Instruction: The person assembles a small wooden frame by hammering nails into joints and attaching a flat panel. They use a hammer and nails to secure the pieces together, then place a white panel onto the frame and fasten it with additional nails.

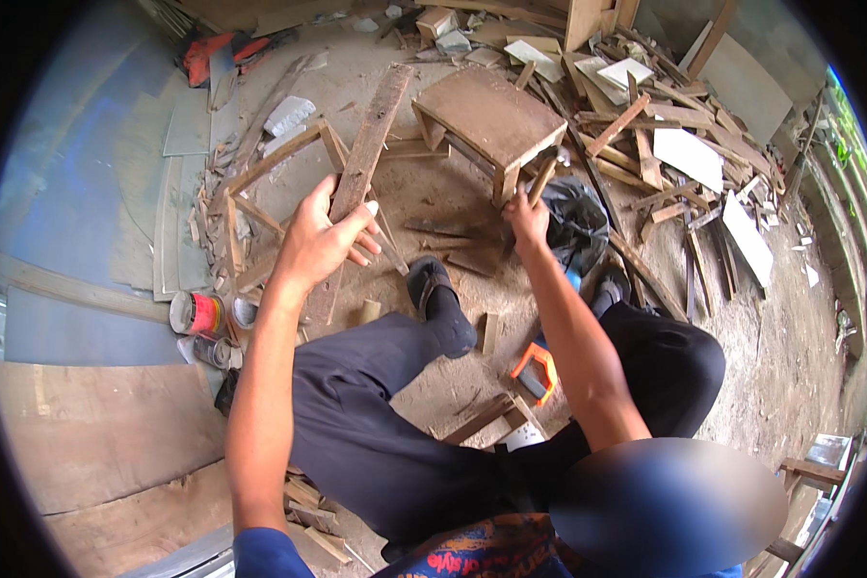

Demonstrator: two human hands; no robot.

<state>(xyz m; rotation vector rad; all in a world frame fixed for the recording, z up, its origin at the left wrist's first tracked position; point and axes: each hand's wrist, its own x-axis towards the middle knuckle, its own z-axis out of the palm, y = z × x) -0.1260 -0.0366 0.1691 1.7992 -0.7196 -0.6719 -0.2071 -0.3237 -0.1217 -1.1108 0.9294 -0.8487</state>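
Note:
A long, worn wooden plank [374, 130] slants up and away from my left hand [326, 236], whose fingers and thumb close round its lower part. My right hand [528, 220] is wrapped round the wooden handle of what looks like a hammer [543, 179], its dark head pointing up and away. Just beyond that hand stands a low wooden stool [491, 111] with a dusty flat top. A wooden frame [275, 159] lies on the ground behind the plank. Beside my right forearm is a black plastic bag [576, 226].
A heap of scrap wood and white board pieces [655, 144] spreads across the far right. Between my legs lies a tool with an orange handle [534, 374]. A red can [197, 313] stands at left near large wooden boards [116, 414]. Red-and-black cloth [223, 58] lies far left.

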